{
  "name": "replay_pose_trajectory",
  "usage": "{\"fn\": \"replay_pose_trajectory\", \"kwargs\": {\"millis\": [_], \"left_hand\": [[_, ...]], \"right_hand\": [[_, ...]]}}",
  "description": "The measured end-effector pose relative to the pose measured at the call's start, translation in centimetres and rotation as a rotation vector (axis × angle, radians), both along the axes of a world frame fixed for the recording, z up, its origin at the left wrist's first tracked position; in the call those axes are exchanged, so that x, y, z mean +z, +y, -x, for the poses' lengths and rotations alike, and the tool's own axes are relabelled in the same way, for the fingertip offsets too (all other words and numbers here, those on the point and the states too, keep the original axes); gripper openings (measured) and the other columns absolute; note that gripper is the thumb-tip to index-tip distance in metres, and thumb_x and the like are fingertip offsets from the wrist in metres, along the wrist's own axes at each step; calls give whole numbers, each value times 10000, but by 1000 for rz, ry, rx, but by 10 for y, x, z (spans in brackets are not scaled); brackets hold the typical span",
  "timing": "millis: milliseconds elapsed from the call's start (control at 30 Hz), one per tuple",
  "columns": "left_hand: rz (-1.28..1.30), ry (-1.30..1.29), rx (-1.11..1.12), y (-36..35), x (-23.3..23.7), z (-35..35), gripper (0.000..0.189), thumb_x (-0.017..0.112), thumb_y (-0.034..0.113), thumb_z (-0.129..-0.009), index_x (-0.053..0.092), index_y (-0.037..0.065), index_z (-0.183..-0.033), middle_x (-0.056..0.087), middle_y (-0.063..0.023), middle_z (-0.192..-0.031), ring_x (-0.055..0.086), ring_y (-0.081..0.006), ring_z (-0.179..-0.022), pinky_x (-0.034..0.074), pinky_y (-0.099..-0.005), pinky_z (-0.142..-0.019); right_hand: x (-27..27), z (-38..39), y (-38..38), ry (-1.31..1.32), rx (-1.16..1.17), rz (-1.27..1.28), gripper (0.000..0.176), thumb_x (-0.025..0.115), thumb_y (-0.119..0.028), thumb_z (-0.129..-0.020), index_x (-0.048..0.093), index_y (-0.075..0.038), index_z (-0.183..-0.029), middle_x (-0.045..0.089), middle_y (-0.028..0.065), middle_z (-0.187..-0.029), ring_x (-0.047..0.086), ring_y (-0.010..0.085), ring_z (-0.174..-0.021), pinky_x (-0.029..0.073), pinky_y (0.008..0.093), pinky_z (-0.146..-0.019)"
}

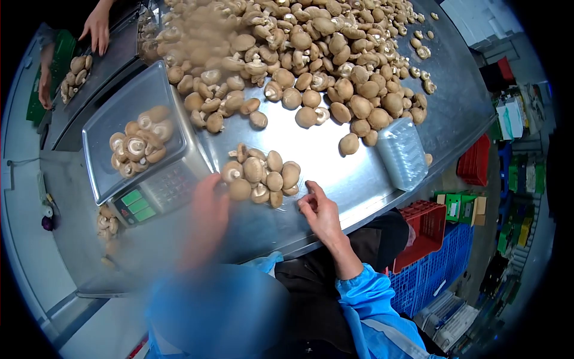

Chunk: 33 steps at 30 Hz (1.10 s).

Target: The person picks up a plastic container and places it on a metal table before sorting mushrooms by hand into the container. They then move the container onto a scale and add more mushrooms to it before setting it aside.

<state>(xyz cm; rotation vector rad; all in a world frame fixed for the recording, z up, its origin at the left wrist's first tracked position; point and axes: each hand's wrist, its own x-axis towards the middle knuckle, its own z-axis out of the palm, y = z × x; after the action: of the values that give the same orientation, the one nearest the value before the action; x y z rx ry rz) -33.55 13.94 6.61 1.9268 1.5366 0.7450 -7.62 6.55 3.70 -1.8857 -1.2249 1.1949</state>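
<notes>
A compact cluster of brown mushrooms (263,176) lies on the metal table between my hands, with faint clear plastic (292,207) showing along its right side like a tray edge. My right hand (321,212) has its thumb and index finger pinched at that edge. On the other side, my left hand (209,206) has its fingertips close against the leftmost mushrooms; a smear over the view blurs it, and I cannot tell its grip. Left of my hands, a scale (156,192) carries another group of mushrooms (140,145) on its pan (98,128).
A large mushroom heap (335,54) covers the far table. Stacked clear plastic trays (403,154) stand at the right. More mushrooms (107,224) lie beyond the scale. Another person's hand (97,29) reaches in at upper left. A red crate (423,230) sits below the table's right edge.
</notes>
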Motion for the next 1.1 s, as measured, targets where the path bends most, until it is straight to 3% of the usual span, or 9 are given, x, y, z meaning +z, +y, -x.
{"fn": "replay_pose_trajectory", "kwargs": {"millis": [133,300,433,533,767,867,1000,1100], "left_hand": [[67,-117,74,11,3,3,432,604,-31,-823,529,-6,-1248,578,-152,-1176,587,-273,-1078,461,-342,-943],[-112,-5,-80,60,1,-25,477,594,-1,-811,506,2,-1280,566,-192,-1220,567,-340,-1113,444,-371,-971],[-29,145,-260,88,-12,-39,501,578,1,-763,520,13,-1260,568,-202,-1203,564,-356,-1116,449,-376,-972],[223,9,-210,91,-18,-41,443,572,7,-777,551,12,-1220,586,-191,-1175,580,-346,-1093,456,-362,-959],[60,-157,-80,74,-21,-31,372,581,-18,-825,571,11,-1195,634,-118,-1083,626,-250,-986,484,-316,-881],[305,-334,97,70,-15,-31,375,594,-17,-835,568,16,-1208,642,-108,-1097,623,-241,-1005,489,-310,-873],[147,51,-82,73,-21,-32,400,594,22,-831,568,33,-1230,660,-110,-1071,627,-178,-995,497,-276,-839],[134,34,-41,76,-28,-36,396,599,51,-831,577,39,-1227,663,-80,-1039,618,-141,-938,491,-254,-739]], "right_hand": [[-5,-7,3,-55,-30,-41,417,619,-129,-887,521,-7,-1274,669,130,-856,677,272,-758,524,352,-712],[6,2,8,-89,-25,-77,363,624,-117,-882,559,-8,-1223,664,137,-857,675,272,-757,524,352,-705],[20,-1,5,-107,-73,-94,361,625,-97,-884,562,-15,-1230,658,131,-863,666,267,-745,521,342,-698],[13,-9,-5,-99,-149,-90,345,624,-92,-888,570,-12,-1219,656,130,-858,662,260,-738,519,339,-695],[14,-6,-6,-3,-231,-149,270,618,-82,-897,612,-7,-1156,657,129,-838,663,232,-710,518,315,-659],[23,0,0,120,-246,-204,256,614,-78,-902,618,-24,-1151,659,131,-846,663,221,-697,516,313,-642],[25,4,9,73,-136,-236,254,606,-60,-909,617,-17,-1160,659,116,-856,658,182,-709,524,291,-651],[24,-1,11,16,-71,-258,255,590,-43,-928,615,10,-1176,659,84,-871,652,132,-732,545,262,-679]]}}
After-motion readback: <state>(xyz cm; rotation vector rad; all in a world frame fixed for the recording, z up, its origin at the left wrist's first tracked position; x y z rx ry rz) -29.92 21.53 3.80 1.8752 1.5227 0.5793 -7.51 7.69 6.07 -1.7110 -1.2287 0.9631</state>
